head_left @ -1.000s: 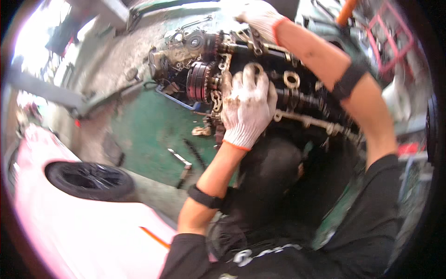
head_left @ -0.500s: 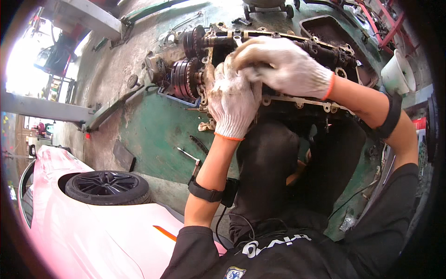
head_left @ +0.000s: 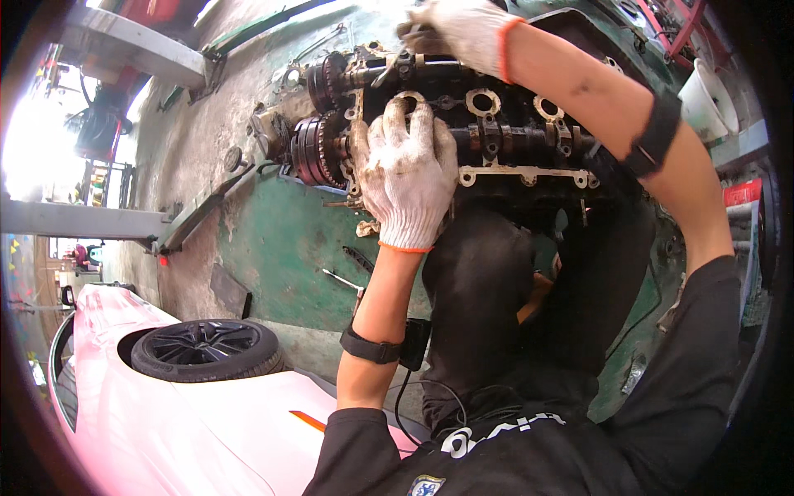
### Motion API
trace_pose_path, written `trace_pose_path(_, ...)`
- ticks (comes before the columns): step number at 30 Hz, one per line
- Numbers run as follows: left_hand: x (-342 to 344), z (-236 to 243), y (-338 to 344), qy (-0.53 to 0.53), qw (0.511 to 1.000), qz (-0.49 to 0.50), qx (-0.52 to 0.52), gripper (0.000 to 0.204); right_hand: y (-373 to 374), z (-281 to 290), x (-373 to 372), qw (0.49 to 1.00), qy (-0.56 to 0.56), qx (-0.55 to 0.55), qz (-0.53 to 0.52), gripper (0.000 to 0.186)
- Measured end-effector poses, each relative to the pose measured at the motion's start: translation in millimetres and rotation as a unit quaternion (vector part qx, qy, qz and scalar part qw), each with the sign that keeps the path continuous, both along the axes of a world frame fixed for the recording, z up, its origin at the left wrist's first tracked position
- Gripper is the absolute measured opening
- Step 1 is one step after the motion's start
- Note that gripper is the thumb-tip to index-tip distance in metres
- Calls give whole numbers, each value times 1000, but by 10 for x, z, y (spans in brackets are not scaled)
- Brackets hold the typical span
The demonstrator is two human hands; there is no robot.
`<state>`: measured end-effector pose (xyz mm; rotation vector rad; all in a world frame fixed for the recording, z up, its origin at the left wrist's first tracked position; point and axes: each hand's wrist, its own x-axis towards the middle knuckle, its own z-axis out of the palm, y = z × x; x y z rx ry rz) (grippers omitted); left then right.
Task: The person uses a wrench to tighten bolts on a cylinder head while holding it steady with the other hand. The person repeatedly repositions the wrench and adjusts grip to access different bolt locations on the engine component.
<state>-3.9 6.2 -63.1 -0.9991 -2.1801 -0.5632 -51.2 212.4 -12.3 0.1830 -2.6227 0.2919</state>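
Note:
In front of my knees lies a cylinder head (head_left: 529, 175) with its camshafts and valve-train parts exposed. My left hand (head_left: 405, 169), in a white knitted glove with an orange cuff and dark-stained fingers, lies on its near left part, fingers slightly apart. The near toothed cam gear (head_left: 318, 150) is just left of that hand, and the other cam gear (head_left: 327, 83) sits beyond it. Held above the far side is my gloved right hand (head_left: 459, 35), fingers pointing left. They are blurred, so any grip is hidden. A small metal piece (head_left: 384, 73) shows below its fingertips.
A pink car (head_left: 207, 413) with a black wheel (head_left: 205, 349) is at lower left. Grey lift arms (head_left: 91, 220) cross the left side. A white bucket (head_left: 710, 103) stands at right. On the green floor lies a thin metal-handled tool (head_left: 341, 279).
My right hand has moved away from my left, up and toward the far edge, uncovering the middle of the cylinder head. My left hand stays over the near left part.

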Motion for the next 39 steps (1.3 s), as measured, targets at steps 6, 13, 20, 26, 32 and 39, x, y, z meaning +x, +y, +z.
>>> trace_pose_path(6,19,10,-17,-29,999,10,-13,28,-507,488,-122,890,-159,-421,75,28)
trace_pose_path(13,36,158,-44,-133,990,18,53,42,-216,755,1013,617,24,-781,94,19)
trace_pose_path(20,-472,618,-13,-177,973,-65,-131,39,350,427,1926,524,314,-777,152,16)
trace_pose_path(26,-852,762,104,-151,944,-145,-255,27,696,34,2149,459,425,-767,143,11)
trace_pose_path(32,-902,811,144,-170,941,-134,-261,21,873,-116,2331,393,309,-864,62,8)
trace_pose_path(39,-824,646,231,-119,964,-74,-227,20,872,-282,2203,399,323,-858,-15,11)
